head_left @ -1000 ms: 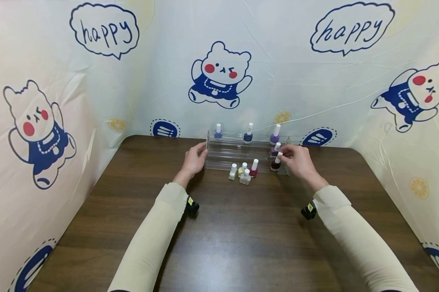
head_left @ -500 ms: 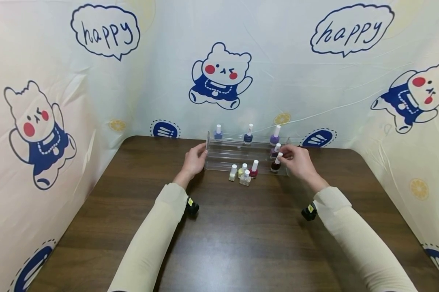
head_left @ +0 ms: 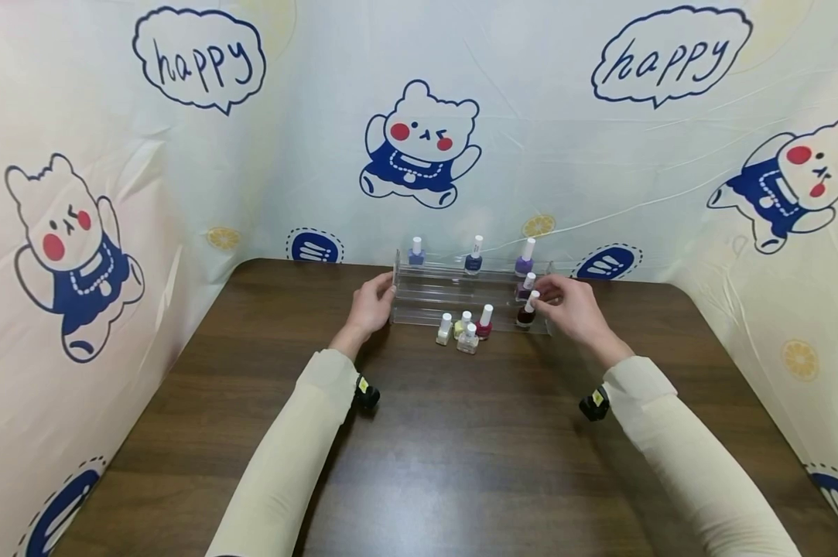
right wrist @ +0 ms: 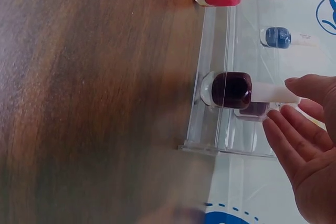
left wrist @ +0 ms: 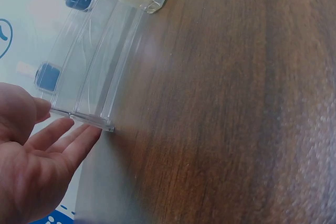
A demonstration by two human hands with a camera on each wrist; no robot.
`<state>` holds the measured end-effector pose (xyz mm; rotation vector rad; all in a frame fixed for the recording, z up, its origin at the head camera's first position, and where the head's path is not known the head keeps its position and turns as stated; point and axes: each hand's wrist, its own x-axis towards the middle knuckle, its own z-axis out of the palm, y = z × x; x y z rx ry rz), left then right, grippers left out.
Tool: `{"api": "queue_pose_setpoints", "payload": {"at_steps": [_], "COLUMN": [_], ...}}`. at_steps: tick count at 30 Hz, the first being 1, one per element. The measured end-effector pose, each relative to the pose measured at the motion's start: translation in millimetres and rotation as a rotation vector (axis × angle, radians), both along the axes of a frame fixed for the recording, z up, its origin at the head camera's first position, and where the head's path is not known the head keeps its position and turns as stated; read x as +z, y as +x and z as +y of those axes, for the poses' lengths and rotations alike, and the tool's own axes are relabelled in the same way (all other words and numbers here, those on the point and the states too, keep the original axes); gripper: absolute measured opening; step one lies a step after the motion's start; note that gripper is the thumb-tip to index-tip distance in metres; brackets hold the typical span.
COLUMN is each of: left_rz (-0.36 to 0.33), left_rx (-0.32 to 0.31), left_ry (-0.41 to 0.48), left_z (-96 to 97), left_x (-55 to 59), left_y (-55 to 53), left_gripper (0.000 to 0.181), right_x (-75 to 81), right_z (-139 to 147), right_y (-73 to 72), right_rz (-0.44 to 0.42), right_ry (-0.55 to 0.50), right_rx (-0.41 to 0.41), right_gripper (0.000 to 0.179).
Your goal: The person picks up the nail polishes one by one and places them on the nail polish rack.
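A tiered clear acrylic rack (head_left: 453,292) stands at the back of the table. My left hand (head_left: 373,304) touches its left end panel, the fingers (left wrist: 86,135) fairly straight against the plastic. At the other end, my right hand (head_left: 570,303) has thumb and forefinger at the white cap of a dark red nail polish bottle (right wrist: 231,90), pinching it. This bottle stands upright on the lowest tier. Close behind is a dark purple polish bottle (head_left: 525,291) on the middle tier. The top tier carries a light blue bottle (head_left: 416,254), a navy bottle (head_left: 473,260) and a violet bottle (head_left: 525,263).
In front of the rack's middle stand a red polish bottle (head_left: 484,325), a clear bottle (head_left: 468,340) and two pale yellow ones, including the leftmost bottle (head_left: 444,331). A printed cloth (head_left: 307,155) hangs behind the brown wooden table (head_left: 419,449).
My right wrist and forearm have shifted slightly to the right, with the fingertips still at the dark red bottle's cap. The left hand, the rack and the bottles stay where they were.
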<state>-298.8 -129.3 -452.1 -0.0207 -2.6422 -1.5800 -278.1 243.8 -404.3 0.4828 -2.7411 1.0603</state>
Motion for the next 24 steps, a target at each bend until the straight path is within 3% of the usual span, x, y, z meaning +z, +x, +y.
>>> {"api": "queue_pose_setpoints", "payload": {"at_steps": [24], "left_rz": [0.003], "left_rx": [0.004], "left_ry": [0.001], "left_z": [0.3], "left_x": [-0.8], "left_y": [-0.8], "left_gripper": [0.043], "right_x": [3.3], "right_z": [14], "right_y": [7.6], "right_rz": [-0.029], "right_ry": [0.061], "right_rx": [0.006], "right_gripper": [0.026]}}
